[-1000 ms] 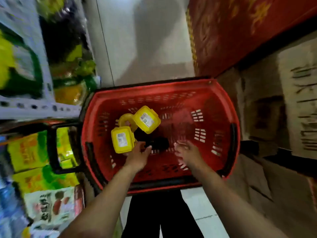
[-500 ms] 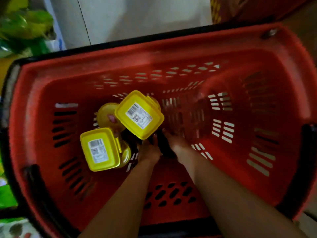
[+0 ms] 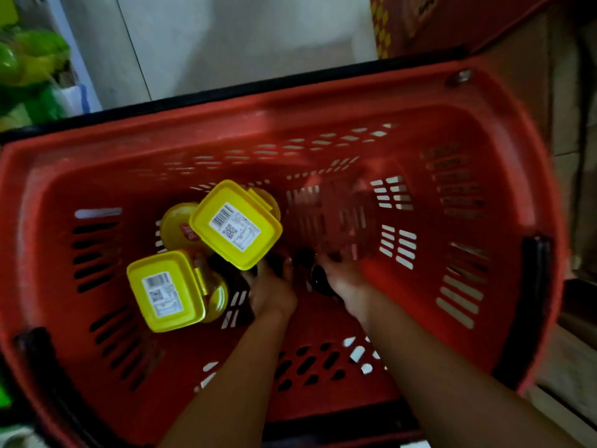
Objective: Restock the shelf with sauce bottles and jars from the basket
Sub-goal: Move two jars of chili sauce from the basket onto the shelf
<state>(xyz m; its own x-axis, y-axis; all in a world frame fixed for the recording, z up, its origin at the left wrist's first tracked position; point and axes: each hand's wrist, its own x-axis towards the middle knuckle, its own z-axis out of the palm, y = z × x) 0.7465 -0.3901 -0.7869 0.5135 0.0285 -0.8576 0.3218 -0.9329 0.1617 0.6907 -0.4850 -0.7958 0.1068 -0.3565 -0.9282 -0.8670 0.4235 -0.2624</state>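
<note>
1. Head view looks straight down into the red basket (image 3: 484, 130), where the remaining stock lies at its bottom, left of the middle.
2. A dark item (image 3: 315, 278), too dim and blurred to identify, lies on the basket floor between the two hands.
3. The left hand (image 3: 273, 291) has its fingers curled down over the left side of that dark item, gripping it.
4. The right hand (image 3: 344, 278) reaches down at the dark item's right side; whether it grips or only touches cannot be told.
5. Just beside the left hand, a square yellow-lidded jar (image 3: 235, 226) with a barcode label sits tilted, its near corner right at the fingers.
6. A second square yellow-lidded jar (image 3: 164, 291), also labelled, lies nearer the left wall.
7. A round yellow lid (image 3: 177, 226) shows between and behind the two square jars.
8. Outside the basket are a pale floor (image 3: 242, 37), green packets (image 3: 29, 69) at upper left, and a red carton (image 3: 452, 17) at upper right.
</note>
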